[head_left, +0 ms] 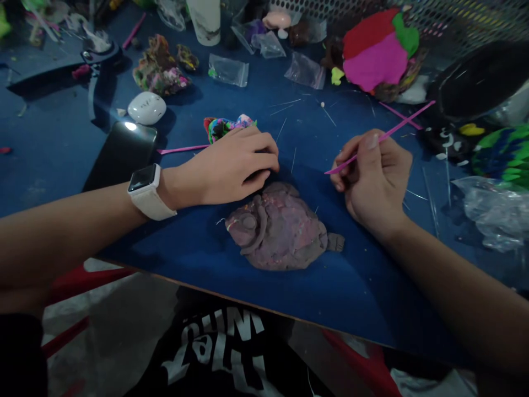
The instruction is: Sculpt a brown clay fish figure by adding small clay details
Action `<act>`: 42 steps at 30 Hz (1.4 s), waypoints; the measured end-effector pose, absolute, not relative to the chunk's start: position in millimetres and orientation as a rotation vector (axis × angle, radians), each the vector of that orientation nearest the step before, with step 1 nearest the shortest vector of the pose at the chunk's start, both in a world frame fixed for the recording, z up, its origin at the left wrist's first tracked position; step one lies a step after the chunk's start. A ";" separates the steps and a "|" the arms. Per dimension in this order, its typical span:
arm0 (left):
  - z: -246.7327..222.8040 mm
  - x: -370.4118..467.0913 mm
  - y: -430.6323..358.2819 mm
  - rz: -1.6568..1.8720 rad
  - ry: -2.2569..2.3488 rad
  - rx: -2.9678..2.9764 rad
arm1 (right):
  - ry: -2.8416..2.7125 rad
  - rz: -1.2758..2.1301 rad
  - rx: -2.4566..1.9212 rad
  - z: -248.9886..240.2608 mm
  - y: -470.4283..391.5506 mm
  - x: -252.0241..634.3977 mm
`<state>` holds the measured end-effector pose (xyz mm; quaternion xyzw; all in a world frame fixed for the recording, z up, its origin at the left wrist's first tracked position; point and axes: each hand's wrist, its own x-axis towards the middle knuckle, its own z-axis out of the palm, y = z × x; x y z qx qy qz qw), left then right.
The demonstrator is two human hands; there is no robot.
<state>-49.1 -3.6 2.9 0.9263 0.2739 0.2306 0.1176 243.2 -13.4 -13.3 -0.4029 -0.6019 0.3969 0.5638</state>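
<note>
A grey-purple clay fish lies flat on the blue table, its round eye and mouth toward the left and a short ridged tail at the right. My left hand rests palm down just above it, fingers bent and apart with nothing seen in them. Its fingertips are close to the top fin; whether they touch it I cannot tell. To the right of the fish, my right hand is closed around a thin pink modelling tool. That tool's pointed end aims left, clear of the clay.
Behind my left hand lies a multicoloured clay lump. A phone, white earbud case and large scissors are at the left. Thin wires, small plastic bags and a red-pink-green clay piece lie farther back. Crumpled clear plastic sits right.
</note>
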 end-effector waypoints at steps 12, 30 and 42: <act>7.9 -45.8 -8.2 0.708 0.954 2.359 | -1.726 0.611 -0.956 -10.5 -19.1 244.4; 12.8 -31.4 -13.7 0.941 0.835 1.734 | -2.065 0.130 -0.896 -20.2 -19.3 254.6; 15.5 -20.2 -24.5 0.925 0.732 1.731 | -2.077 0.217 -0.666 -13.4 -27.1 241.3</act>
